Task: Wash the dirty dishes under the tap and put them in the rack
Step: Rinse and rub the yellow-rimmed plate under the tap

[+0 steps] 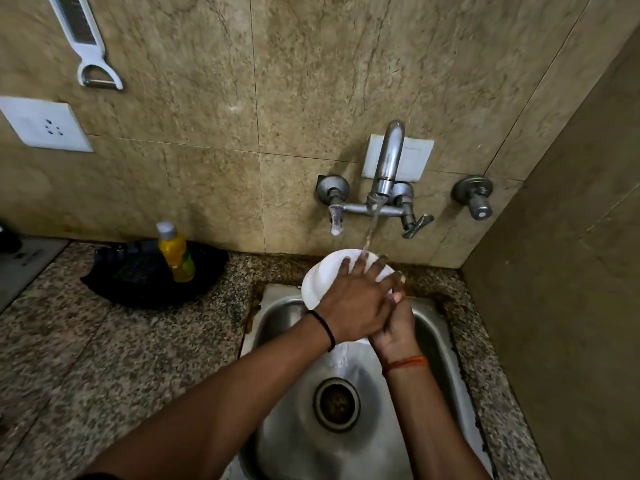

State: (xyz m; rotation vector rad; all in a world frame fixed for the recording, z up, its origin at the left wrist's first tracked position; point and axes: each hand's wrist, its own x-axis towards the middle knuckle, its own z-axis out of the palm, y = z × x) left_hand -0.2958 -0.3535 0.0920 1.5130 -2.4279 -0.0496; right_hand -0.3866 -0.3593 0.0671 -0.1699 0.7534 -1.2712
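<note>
A white plate [320,277] is held tilted over the steel sink [277,327], under the running tap [388,164]. Water falls onto the plate's upper edge. My left hand [356,299] lies flat on the plate's face with its fingers spread and straight. My right hand [398,323] grips the plate's right edge from below, thumb over the rim. Much of the plate is hidden behind my left hand.
A black tray [138,282] with a yellow soap bottle [175,252] sits on the granite counter [104,358] left of the sink. A wall [561,306] closes in on the right. A white peeler [90,46] and a socket [45,124] are on the back wall. The drain [336,403] is open.
</note>
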